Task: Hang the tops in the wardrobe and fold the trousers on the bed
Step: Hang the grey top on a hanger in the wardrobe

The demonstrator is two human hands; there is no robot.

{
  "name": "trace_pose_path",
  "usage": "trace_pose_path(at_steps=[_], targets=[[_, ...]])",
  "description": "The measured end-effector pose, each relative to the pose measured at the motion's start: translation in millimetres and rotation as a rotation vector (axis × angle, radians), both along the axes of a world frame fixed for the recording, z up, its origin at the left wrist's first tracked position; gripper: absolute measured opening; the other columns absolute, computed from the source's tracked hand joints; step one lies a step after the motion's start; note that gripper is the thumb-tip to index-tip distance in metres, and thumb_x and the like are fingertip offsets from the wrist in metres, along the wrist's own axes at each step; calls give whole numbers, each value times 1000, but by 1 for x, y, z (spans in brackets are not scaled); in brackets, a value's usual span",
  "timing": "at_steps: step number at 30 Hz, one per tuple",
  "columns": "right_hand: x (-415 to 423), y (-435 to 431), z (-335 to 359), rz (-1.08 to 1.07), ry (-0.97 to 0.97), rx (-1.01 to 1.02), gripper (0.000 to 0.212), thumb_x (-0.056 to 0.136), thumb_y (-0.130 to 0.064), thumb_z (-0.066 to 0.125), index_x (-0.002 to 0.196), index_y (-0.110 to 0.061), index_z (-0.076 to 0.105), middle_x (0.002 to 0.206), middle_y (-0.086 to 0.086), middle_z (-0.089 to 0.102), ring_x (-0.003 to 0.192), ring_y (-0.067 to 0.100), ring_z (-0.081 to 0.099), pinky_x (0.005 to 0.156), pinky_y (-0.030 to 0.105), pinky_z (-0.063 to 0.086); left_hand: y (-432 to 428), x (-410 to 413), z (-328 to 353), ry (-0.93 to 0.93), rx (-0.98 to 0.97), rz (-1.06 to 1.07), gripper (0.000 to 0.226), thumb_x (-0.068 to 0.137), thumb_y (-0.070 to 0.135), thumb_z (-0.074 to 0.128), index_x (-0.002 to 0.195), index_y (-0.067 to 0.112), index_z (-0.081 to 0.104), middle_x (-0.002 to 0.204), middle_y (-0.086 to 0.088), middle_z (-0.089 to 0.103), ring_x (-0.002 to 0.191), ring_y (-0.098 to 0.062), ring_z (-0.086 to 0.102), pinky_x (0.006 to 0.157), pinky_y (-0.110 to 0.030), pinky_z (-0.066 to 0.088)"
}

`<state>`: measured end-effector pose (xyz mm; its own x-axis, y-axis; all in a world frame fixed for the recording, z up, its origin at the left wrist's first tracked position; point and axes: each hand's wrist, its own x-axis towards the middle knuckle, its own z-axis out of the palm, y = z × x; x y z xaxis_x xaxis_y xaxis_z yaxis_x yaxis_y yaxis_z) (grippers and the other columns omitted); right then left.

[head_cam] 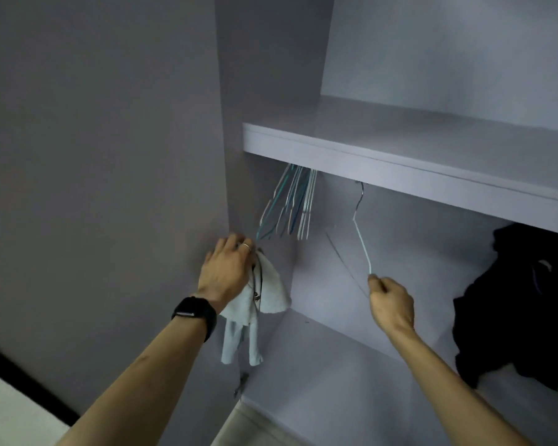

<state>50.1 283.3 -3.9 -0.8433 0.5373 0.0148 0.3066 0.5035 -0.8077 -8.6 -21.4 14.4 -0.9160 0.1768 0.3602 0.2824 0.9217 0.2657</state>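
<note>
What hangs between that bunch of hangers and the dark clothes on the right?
Head view: one white wire hanger, its lower end pinched by the right hand, between the hanger bunch and the dark garment.

Domestic interior: the inside of a clothes wardrobe in a home.

Plain lilac-grey wardrobe (432, 268) panels fill the frame. A fixed shelf (400, 173) crosses from centre to the right edge. Below it, at centre, a bunch of empty hangers (290, 204) hangs close together, with a single white hanger (363, 246) just to their right. The rail is hidden behind the shelf's front edge. A dark garment (512, 300) occupies the compartment at the right edge, and a pale top (271, 291) shows at centre left.
</note>
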Motion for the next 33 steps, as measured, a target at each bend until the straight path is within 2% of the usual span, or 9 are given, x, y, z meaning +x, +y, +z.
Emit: trace_pose_path(at_steps=[2,6,12,15,17,20,23,29,33], targets=[[43,11,-9,16,-18,-70,47,99,-34,55,60,-11,44,56,1,53,60,23,50,61,35,41,20,23,-10,-178,198,-57,14,104,24,42,107,15,53,105,-8,60,94,-33,59,74,-36,42],[121,28,-39,55,-35,-179,43,96,-31,63,58,-13,55,47,-8,47,46,5,42,56,31,35,52,77,-45,-358,304,-153,3,103,21,45,102,22,48,94,2,62,86,-27,63,68,-30,40],[182,32,-75,89,-117,-492,38,79,-36,71,50,-18,54,48,-3,30,45,12,26,48,23,26,81,137,-96,-553,226,-321,56,102,19,50,154,31,34,98,1,73,90,-23,65,84,-32,51],[195,37,-88,167,-162,-533,39,65,-50,65,52,-13,60,50,0,29,45,14,26,45,23,26,90,150,-112,-482,152,-332,32,103,18,52,131,26,64,118,2,71,109,-22,64,91,-26,45],[201,43,-95,282,-205,-418,34,70,-53,59,65,-22,72,56,-1,49,52,14,45,52,23,39,95,157,-116,-421,137,-341,27,102,16,51,120,27,69,119,1,70,108,-24,64,89,-30,47],[207,45,-94,427,-265,-381,35,78,-63,61,106,-44,72,93,-20,71,82,1,68,73,12,49,104,166,-119,-350,23,-428,32,101,12,51,126,26,67,123,0,67,114,-26,60,89,-40,54],[193,41,-79,364,-146,-451,21,94,-42,68,112,-31,67,98,-8,76,81,12,72,73,22,51,112,168,-114,-326,-117,-464,43,98,6,48,137,20,60,131,-3,62,123,-27,54,90,-44,54],[140,59,-22,323,-127,-772,28,95,-36,66,103,-10,71,77,4,70,62,20,64,60,28,52,120,170,-113,-338,-292,-554,54,96,5,45,145,27,51,136,4,56,127,-21,46,88,-43,54],[132,52,-24,432,-238,-764,35,99,-41,61,80,-15,76,57,-4,32,48,14,26,44,23,26,125,166,-112,-376,-155,-567,46,100,13,47,142,33,51,128,4,61,121,-20,53,88,-42,54]])
